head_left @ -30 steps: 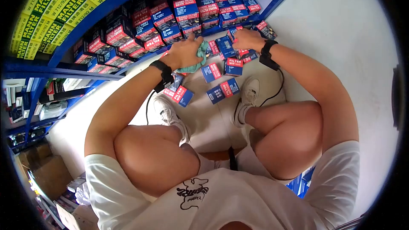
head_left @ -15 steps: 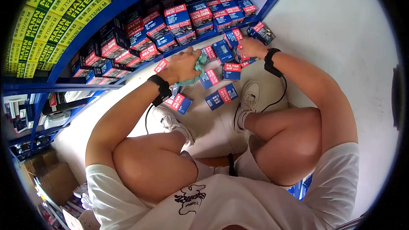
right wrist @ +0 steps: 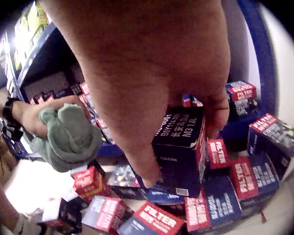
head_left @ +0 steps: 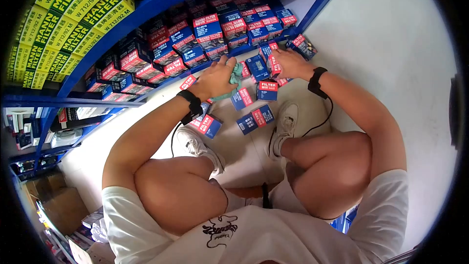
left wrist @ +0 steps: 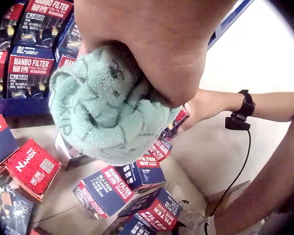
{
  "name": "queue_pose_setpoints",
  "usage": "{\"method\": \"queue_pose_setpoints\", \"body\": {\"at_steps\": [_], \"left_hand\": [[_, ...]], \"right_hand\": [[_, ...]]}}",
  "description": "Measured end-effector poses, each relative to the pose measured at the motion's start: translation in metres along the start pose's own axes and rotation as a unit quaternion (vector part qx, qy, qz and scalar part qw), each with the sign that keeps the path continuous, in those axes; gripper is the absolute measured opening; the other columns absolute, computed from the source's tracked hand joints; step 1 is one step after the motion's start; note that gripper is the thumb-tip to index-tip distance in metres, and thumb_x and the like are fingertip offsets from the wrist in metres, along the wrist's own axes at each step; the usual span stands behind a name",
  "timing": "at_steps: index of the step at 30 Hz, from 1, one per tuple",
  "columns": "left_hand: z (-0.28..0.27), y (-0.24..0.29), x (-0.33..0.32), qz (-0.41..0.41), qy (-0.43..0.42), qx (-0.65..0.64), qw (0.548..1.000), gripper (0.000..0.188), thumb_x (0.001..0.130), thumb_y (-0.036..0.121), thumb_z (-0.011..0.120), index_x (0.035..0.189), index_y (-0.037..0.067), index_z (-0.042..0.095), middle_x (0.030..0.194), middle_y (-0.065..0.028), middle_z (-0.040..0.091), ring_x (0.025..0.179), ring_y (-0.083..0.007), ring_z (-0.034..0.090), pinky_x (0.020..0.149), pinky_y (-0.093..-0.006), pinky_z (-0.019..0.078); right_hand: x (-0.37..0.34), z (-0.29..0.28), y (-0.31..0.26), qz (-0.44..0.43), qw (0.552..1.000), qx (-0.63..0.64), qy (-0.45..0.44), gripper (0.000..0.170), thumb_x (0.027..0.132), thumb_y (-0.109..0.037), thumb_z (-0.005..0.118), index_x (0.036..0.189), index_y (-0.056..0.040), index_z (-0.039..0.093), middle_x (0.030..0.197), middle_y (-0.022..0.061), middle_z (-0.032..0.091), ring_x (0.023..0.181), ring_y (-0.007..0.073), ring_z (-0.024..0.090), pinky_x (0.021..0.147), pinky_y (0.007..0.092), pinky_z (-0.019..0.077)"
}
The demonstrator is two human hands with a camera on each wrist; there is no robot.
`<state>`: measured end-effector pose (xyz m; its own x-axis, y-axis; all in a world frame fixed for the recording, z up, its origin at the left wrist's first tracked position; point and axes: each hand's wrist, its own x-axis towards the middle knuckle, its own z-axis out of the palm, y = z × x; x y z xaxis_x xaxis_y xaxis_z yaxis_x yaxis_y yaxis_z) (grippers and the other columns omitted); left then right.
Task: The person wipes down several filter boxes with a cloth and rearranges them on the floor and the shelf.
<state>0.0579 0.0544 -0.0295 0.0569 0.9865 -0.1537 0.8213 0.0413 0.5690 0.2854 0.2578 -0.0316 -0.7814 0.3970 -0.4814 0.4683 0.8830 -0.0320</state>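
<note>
My left hand (head_left: 212, 80) grips a bunched pale green towel (left wrist: 108, 112), which hangs over the loose boxes on the floor. My right hand (head_left: 292, 64) holds a dark blue and red oil filter box (right wrist: 179, 152). In the right wrist view the thumb lies on its near side and the fingers on the far side. Below and beside that box, several more filter boxes (right wrist: 218, 200) lie close together. Nearer my feet is a blue and red filter box (head_left: 256, 120), and a red Nanox box (left wrist: 33, 166) shows in the left wrist view.
Ahead stands a blue shelf (head_left: 317, 0) stacked with rows of filter boxes (head_left: 207, 27). Yellow and green Mann filter boxes (head_left: 73, 14) fill the upper left. A white wall (head_left: 391, 44) rises at the right. Cables run from both wrist bands (head_left: 317, 82).
The head view has shifted slightly. My right hand has moved down among the boxes and now holds one up between its fingers. My left hand keeps the towel in nearly the same place.
</note>
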Motion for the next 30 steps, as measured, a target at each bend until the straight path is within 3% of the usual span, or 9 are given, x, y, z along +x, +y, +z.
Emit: {"method": "queue_pose_setpoints", "body": {"at_steps": [2, 4, 6, 9, 12, 17, 19, 24, 30], "left_hand": [[-0.001, 0.002, 0.001, 0.005, 0.017, -0.003, 1.000, 0.064, 0.077, 0.023, 0.074, 0.128, 0.004, 0.041, 0.120, -0.0257, 0.051, 0.109, -0.0478, 0.057, 0.094, -0.0523, 0.0493], [-0.007, 0.008, 0.003, 0.032, 0.081, -0.021, 0.996, 0.066, 0.077, 0.023, 0.074, 0.131, 0.004, 0.041, 0.121, -0.0248, 0.051, 0.110, -0.0479, 0.056, 0.094, -0.0523, 0.0494], [-0.013, 0.013, 0.007, 0.020, 0.090, -0.030, 0.995, 0.066, 0.076, 0.022, 0.074, 0.131, 0.004, 0.042, 0.122, -0.0238, 0.051, 0.112, -0.0466, 0.056, 0.093, -0.0513, 0.0498], [-0.020, 0.016, 0.012, 0.081, 0.179, -0.040, 0.980, 0.069, 0.074, 0.023, 0.077, 0.130, 0.003, 0.043, 0.122, -0.0236, 0.051, 0.108, -0.0479, 0.057, 0.089, -0.0511, 0.0520], [-0.026, 0.019, 0.010, 0.082, 0.190, -0.036, 0.978, 0.068, 0.074, 0.023, 0.077, 0.129, 0.002, 0.044, 0.123, -0.0237, 0.050, 0.107, -0.0471, 0.057, 0.089, -0.0507, 0.0516], [-0.029, 0.026, 0.014, 0.084, 0.197, -0.013, 0.977, 0.064, 0.075, 0.021, 0.074, 0.128, 0.002, 0.043, 0.120, -0.0228, 0.048, 0.110, -0.0458, 0.055, 0.091, -0.0507, 0.0499], [-0.037, 0.025, 0.013, 0.017, 0.186, -0.027, 0.982, 0.065, 0.076, 0.021, 0.073, 0.129, 0.001, 0.042, 0.121, -0.0236, 0.047, 0.110, -0.0469, 0.055, 0.090, -0.0512, 0.0499], [-0.036, 0.020, 0.009, 0.024, 0.191, -0.016, 0.981, 0.064, 0.076, 0.019, 0.073, 0.128, -0.001, 0.041, 0.121, -0.0245, 0.047, 0.109, -0.0470, 0.055, 0.091, -0.0510, 0.0498], [-0.031, 0.027, 0.007, 0.057, 0.184, -0.030, 0.981, 0.065, 0.076, 0.017, 0.073, 0.129, 0.000, 0.041, 0.122, -0.0255, 0.047, 0.109, -0.0473, 0.055, 0.092, -0.0509, 0.0498]], "right_hand": [[-0.011, -0.028, -0.020, -0.056, 0.993, 0.057, 0.084, 0.076, 0.063, -0.024, 0.088, 0.124, -0.0009, 0.050, 0.125, 0.0186, 0.057, 0.117, 0.0377, 0.055, 0.104, 0.0435, 0.0436], [-0.019, -0.058, -0.042, -0.064, 0.994, 0.067, 0.064, 0.078, 0.062, -0.026, 0.088, 0.125, -0.0011, 0.050, 0.124, 0.0182, 0.056, 0.119, 0.0370, 0.053, 0.104, 0.0428, 0.0426], [-0.019, -0.066, -0.051, -0.115, 0.978, 0.106, 0.136, 0.078, 0.063, -0.028, 0.088, 0.126, -0.0013, 0.051, 0.124, 0.0172, 0.056, 0.121, 0.0359, 0.050, 0.106, 0.0432, 0.0412], [-0.018, -0.078, -0.063, -0.111, 0.977, 0.115, 0.141, 0.080, 0.065, -0.030, 0.087, 0.130, -0.0007, 0.050, 0.128, 0.0179, 0.054, 0.126, 0.0366, 0.047, 0.108, 0.0435, 0.0388], [-0.018, -0.083, -0.065, -0.102, 0.977, 0.111, 0.151, 0.084, 0.067, -0.033, 0.086, 0.133, 0.0019, 0.048, 0.131, 0.0208, 0.054, 0.126, 0.0373, 0.050, 0.107, 0.0433, 0.0415], [-0.018, -0.089, -0.065, -0.116, 0.971, 0.132, 0.163, 0.080, 0.066, -0.034, 0.086, 0.128, 0.0018, 0.051, 0.123, 0.0213, 0.059, 0.111, 0.0390, 0.060, 0.093, 0.0446, 0.0511], [-0.023, -0.096, -0.074, -0.124, 0.967, 0.148, 0.167, 0.078, 0.066, -0.034, 0.086, 0.127, 0.0013, 0.052, 0.121, 0.0211, 0.060, 0.111, 0.0390, 0.060, 0.092, 0.0445, 0.0508], [-0.014, -0.093, -0.079, -0.144, 0.957, 0.149, 0.201, 0.079, 0.061, -0.038, 0.087, 0.121, 0.0011, 0.054, 0.116, 0.0188, 0.062, 0.111, 0.0364, 0.061, 0.090, 0.0455, 0.0502], [-0.012, -0.092, -0.076, -0.135, 0.958, 0.179, 0.176, 0.097, 0.063, -0.035, 0.086, 0.145, -0.0067, 0.043, 0.135, 0.0225, 0.056, 0.121, 0.0383, 0.057, 0.098, 0.0489, 0.0462]]}}
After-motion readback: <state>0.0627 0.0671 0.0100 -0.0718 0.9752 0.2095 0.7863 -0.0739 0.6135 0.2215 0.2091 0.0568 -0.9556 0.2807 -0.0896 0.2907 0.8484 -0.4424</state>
